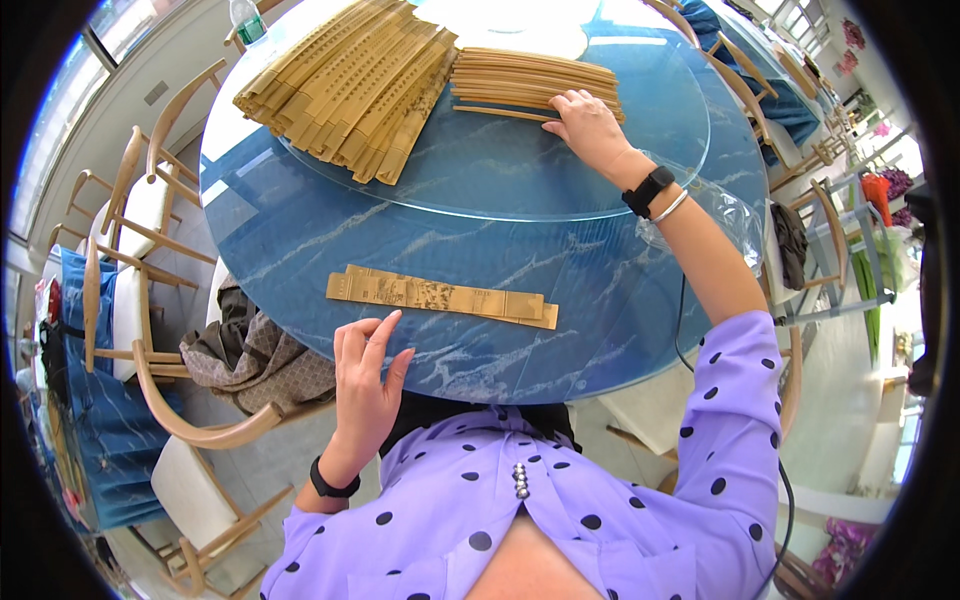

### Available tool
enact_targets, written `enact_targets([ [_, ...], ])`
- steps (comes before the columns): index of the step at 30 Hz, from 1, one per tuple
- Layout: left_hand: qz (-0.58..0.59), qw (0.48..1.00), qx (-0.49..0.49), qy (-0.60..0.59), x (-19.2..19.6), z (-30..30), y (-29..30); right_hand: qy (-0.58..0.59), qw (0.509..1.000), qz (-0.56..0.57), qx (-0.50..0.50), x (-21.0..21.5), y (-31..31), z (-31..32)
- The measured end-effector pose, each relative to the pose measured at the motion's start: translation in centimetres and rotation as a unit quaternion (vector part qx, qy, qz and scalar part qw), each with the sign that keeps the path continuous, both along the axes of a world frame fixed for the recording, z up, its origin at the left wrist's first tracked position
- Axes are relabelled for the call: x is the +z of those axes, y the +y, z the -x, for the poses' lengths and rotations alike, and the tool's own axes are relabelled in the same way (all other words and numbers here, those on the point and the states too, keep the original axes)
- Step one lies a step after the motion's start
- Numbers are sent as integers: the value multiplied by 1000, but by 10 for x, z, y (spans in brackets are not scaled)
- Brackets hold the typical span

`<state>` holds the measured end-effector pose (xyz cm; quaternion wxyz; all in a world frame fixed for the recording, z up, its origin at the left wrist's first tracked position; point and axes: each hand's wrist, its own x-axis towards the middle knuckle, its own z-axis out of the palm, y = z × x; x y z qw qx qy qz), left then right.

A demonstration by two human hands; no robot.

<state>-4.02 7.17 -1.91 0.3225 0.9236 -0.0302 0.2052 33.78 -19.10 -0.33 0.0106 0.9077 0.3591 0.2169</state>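
My right hand reaches far across the round blue marble-patterned table, fingers resting on a stack of plain bamboo slats on the glass turntable. I cannot tell if it grips a slat. My left hand lies flat at the near table edge with fingers apart, holding nothing. Just beyond it lies a folded bamboo fan with printed decoration, flat on the table. A larger pile of folded bamboo fans sits on the turntable's far left.
Wooden chairs with white cushions stand to the left; one holds a brown patterned bag. A clear plastic bag lies at the table's right edge. A water bottle stands at the far left. More tables and chairs sit at the upper right.
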Motion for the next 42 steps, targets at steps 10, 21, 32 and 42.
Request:
enact_targets([
  [10,59,998,23,-1,-3,4,-14,-33,999,20,-19,3,5,2],
  [21,62,998,10,0,-11,6,-16,-13,999,-39,-10,1,8,10],
  [32,63,998,3,2,-12,6,-18,8,1000,5,24,5,6,16],
  [42,64,998,-6,-6,-8,2,-22,20,996,64,66,0,1,17],
])
